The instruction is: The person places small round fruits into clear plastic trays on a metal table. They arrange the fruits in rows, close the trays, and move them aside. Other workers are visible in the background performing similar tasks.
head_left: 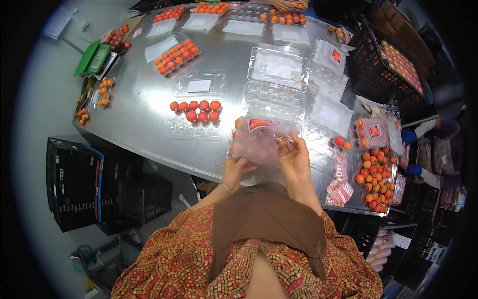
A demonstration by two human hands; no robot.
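Observation:
A clear plastic fruit pack lies right in front of me at the table's near edge. Pinkish-white wrapping covers the orange-red fruits inside, and a picture label sits on top. My right hand pinches clear plastic near the pack's right side between thumb and fingers. At the near left corner, my left hand touches the pack with curled fingers; whether they grip it is unclear. Just beyond stands an open clear clamshell with a white sheet in its lid. To the left, another open clamshell holds several red fruits.
Loose fruits are heaped at the right beside printed stickers. A wrapped pack lies above them. A black crate stands far right. Opposite, another person's hands hold fruit. A green scale sits at the left edge.

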